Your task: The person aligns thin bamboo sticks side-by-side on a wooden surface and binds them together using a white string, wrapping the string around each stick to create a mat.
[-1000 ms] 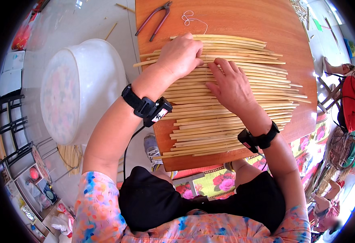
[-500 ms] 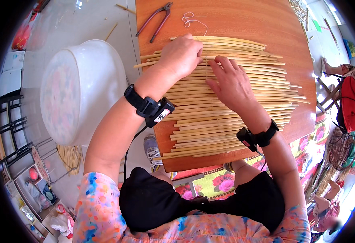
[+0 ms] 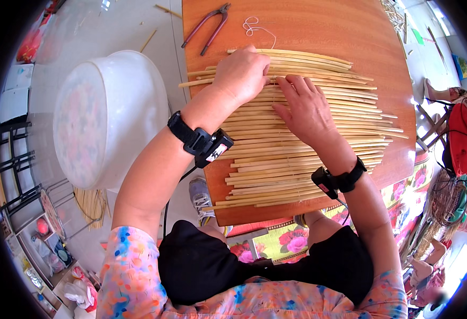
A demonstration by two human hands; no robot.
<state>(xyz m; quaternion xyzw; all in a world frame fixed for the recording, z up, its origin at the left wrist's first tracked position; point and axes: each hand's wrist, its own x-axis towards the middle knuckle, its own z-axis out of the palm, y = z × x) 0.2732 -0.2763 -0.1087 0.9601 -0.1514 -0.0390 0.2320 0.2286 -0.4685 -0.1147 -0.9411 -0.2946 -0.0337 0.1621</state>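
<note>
A row of slender, straw-coloured sticks (image 3: 297,139) lies side by side across the wooden table, with fine thread crossing them in places. Over the far part of the row is my left hand (image 3: 242,75), its fingers curled and pinched together at the sticks; whatever sits between the fingertips is hidden. My right hand (image 3: 309,109) rests just to the right, fingers stretched out on the sticks, with its index fingertip close to the left hand. A loose white thread (image 3: 250,27) curls on the table beyond the row and runs down toward the sticks.
Pliers (image 3: 208,27) with dark red handles lie at the far left of the wooden table (image 3: 318,24). A large translucent white tub (image 3: 132,117) stands left of the table. More sticks (image 3: 88,207) lie on the floor beyond it. A red bag (image 3: 463,141) hangs at the right.
Both hands stay at the same part of the row. My right index fingertip has edged slightly closer to my left hand, and the view has shifted a little.
</note>
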